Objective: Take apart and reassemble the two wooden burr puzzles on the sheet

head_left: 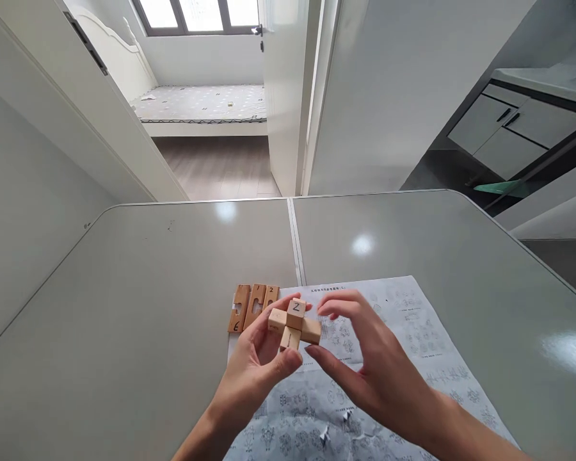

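My left hand (pixel 264 362) is closed around a wooden interlocking puzzle (pixel 294 326), whose light blocks cross one another. One block end, facing up, bears a dark mark like a Z or 2. To its right is my right hand (pixel 365 346), thumb and fingers spread apart; the thumb tip is close to the puzzle's right block, and I cannot tell whether it touches. Beyond my left hand lie several flat, notched wooden pieces (pixel 255 306) with written numbers, side by side. A printed instruction sheet (pixel 417 346) with many small line drawings lies beneath both hands.
The grey table (pixel 125 307) has a pale seam (pixel 295 240) running away from me. Small torn spots show in the sheet's lower part. Past the far edge are an open door (pixel 288 96) and a bed (pixel 201 105); a white cabinet (pixel 513 128) stands at right.
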Tool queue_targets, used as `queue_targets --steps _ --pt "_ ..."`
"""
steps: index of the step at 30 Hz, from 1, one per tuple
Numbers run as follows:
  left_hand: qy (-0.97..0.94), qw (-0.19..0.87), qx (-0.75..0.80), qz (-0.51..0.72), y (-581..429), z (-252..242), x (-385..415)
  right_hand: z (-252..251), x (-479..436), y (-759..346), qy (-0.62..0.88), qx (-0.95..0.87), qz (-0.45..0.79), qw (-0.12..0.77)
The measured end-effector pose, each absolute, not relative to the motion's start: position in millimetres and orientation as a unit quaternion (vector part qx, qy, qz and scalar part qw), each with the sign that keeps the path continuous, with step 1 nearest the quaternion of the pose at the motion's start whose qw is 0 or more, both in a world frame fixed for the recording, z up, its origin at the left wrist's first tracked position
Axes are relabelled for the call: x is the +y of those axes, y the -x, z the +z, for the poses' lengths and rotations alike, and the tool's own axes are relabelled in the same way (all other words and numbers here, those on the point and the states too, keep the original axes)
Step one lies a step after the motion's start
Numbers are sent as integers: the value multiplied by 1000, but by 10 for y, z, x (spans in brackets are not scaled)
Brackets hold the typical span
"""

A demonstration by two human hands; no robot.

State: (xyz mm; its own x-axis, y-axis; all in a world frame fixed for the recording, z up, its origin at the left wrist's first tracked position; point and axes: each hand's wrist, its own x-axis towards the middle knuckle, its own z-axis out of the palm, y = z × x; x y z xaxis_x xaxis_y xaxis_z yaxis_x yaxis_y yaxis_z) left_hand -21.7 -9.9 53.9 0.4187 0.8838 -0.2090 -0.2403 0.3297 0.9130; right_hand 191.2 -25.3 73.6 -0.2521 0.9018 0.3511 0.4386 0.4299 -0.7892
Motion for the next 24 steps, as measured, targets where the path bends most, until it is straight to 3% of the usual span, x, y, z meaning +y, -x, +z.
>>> queue_targets --steps 8,15,18,24 --pt "-500 678 392 370 267 528 -92 837 -150 -1949 396 -692 546 259" --pt "-609 646 322 330 353 545 -35 668 -4 -2039 150 -554 799 177" --pt "-648 617 296 336 357 586 -3 615 1 -2044 130 -536 818 166" --pt "-719 528 291 345 325 713 -21 639 -57 -2055 226 -585 757 182"
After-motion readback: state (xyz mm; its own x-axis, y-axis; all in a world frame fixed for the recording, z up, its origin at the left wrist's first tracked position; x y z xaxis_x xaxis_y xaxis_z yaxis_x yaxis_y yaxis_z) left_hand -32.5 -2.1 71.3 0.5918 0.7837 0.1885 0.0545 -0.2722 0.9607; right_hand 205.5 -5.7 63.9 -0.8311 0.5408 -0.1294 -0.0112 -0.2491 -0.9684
